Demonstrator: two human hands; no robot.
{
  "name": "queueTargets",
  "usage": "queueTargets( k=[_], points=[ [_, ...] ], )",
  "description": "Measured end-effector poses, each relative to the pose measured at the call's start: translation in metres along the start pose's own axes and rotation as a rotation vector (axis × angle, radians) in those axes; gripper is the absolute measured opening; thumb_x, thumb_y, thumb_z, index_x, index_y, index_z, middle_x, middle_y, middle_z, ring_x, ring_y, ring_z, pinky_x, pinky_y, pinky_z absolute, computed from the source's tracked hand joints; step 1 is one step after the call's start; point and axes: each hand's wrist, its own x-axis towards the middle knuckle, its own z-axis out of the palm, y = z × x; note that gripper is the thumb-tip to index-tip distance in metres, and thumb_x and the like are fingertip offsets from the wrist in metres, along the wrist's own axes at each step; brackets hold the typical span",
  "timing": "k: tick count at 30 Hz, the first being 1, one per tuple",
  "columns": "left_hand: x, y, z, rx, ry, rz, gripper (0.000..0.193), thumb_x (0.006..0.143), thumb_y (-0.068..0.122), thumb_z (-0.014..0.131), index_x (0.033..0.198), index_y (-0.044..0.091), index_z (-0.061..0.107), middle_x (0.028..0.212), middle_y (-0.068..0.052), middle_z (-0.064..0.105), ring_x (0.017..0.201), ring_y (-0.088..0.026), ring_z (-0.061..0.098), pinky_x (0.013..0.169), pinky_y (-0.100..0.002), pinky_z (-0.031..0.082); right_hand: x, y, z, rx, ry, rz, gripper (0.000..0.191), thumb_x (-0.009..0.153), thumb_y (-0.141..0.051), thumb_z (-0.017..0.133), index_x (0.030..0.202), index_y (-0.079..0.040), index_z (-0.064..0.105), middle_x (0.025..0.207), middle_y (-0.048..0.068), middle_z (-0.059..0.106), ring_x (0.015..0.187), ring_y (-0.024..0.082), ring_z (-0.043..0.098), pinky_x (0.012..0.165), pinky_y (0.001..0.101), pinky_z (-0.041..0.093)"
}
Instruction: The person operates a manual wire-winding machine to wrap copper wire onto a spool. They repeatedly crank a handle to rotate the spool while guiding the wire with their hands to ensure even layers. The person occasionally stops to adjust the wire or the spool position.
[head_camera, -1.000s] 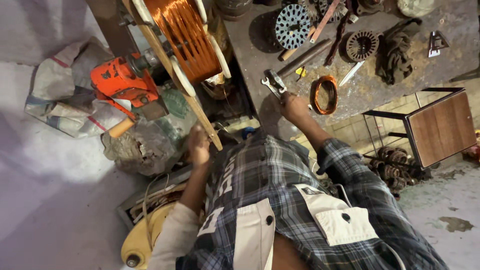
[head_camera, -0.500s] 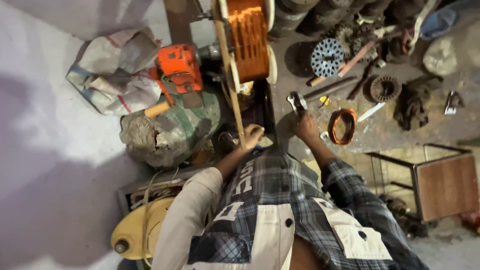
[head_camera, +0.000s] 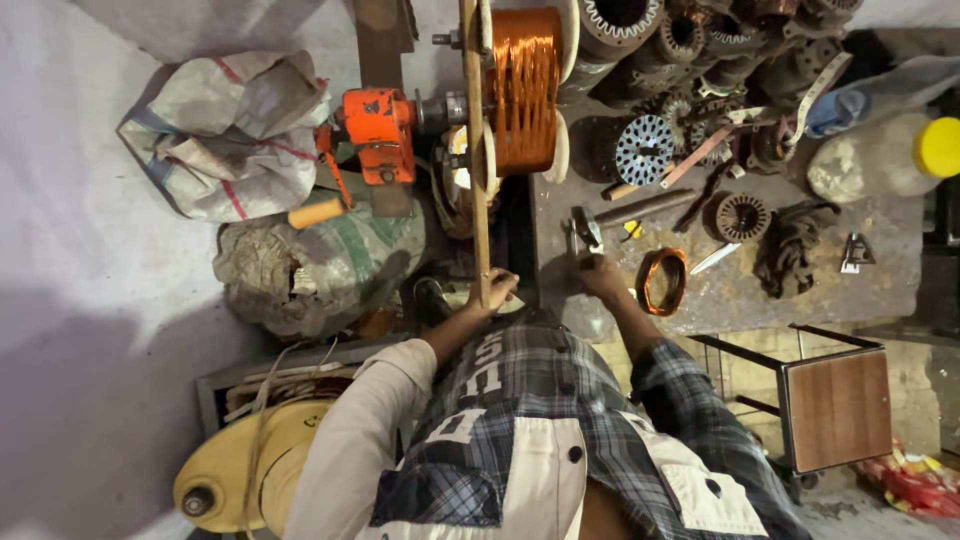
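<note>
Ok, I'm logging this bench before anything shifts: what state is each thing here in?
Left hand: gripping the wooden bar's near end.
Right hand: closed around the pliers' handles.
Wooden bar: lying lengthwise beside the spool.
Pliers: held, head on the bench.
Spool: full of copper wire.
Copper coil: loose, flat on the bench.
Bottle: on its side, capped.
Sacks: stuffed, crumpled.

A dark, grimy table (head_camera: 790, 290) carries the metal parts. On it lie a coil of copper wire (head_camera: 663, 281), pliers (head_camera: 587, 229) just beside the coil, a small round stator (head_camera: 742, 217), a toothed steel disc (head_camera: 644, 149), a dark rag (head_camera: 793, 247) and a slim blade (head_camera: 714, 258). Further back stand several wound motor cores (head_camera: 690, 40). A plastic jug with a yellow cap (head_camera: 890, 155) rests at the table's far end. Beside the table, bulging sacks (head_camera: 235, 130) sit on the grey floor (head_camera: 90, 330).
</note>
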Motion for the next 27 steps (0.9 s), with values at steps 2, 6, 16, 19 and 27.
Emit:
queueTargets(
  k=[2, 6, 16, 19, 27],
  points=[
    [0.0, 0.002, -0.002, 0.12, -0.163, -0.01, 0.04, 0.102, 0.035, 0.068, 0.095, -0.004, 0.064, 0.075, -0.004, 0.059, 0.062, -0.012, 0.056, 0.052, -0.029, 0.048, -0.006, -0.001, 0.008, 0.235, -0.229, 0.015, 0.03, 0.089, -0.023, 0.074, 0.102, 0.003, 0.071, 0.088, 0.017, 0.07, 0.076, 0.025, 0.068, 0.067, 0.038, 0.056],
    [0.002, 0.002, -0.003, -0.114, -0.218, -0.011, 0.026, 0.101, 0.037, 0.063, 0.108, 0.013, 0.068, 0.09, 0.007, 0.071, 0.08, -0.003, 0.066, 0.068, -0.022, 0.054, -0.025, -0.025, 0.025, 0.336, -0.563, -0.089, 0.023, 0.088, -0.018, 0.069, 0.105, -0.004, 0.072, 0.09, 0.006, 0.076, 0.077, 0.016, 0.072, 0.069, 0.0313, 0.06],
    [-0.013, 0.046, -0.064, -0.181, 0.289, 0.124, 0.049, 0.106, 0.051, 0.047, 0.081, 0.01, 0.058, 0.056, 0.002, 0.047, 0.045, -0.01, 0.045, 0.041, -0.028, 0.035, -0.006, -0.126, -0.044, 0.892, -0.269, -0.612, 0.07, 0.098, -0.064, 0.039, 0.144, -0.012, 0.05, 0.141, 0.003, 0.061, 0.124, 0.015, 0.064, 0.099, 0.034, 0.056],
    [-0.029, 0.072, -0.079, -0.215, 0.261, 0.137, 0.05, 0.107, 0.052, 0.043, 0.079, 0.012, 0.056, 0.053, 0.004, 0.043, 0.042, -0.008, 0.038, 0.039, -0.027, 0.029, -0.008, -0.127, -0.063, 0.83, -0.334, -0.462, 0.074, 0.1, -0.067, 0.033, 0.138, -0.009, 0.06, 0.114, 0.009, 0.064, 0.097, 0.02, 0.063, 0.082, 0.0357, 0.054],
    [-0.051, 0.085, -0.091, 0.089, 0.342, 0.505, 0.049, 0.113, 0.039, 0.05, 0.078, 0.004, 0.052, 0.058, 0.0, 0.046, 0.051, -0.01, 0.045, 0.048, -0.031, 0.036, -0.037, -0.146, -0.047, 0.475, 0.123, -0.822, 0.07, 0.119, -0.054, 0.042, 0.154, 0.006, 0.036, 0.146, 0.027, 0.04, 0.131, 0.037, 0.04, 0.107, 0.0532, 0.039]
  ],
)
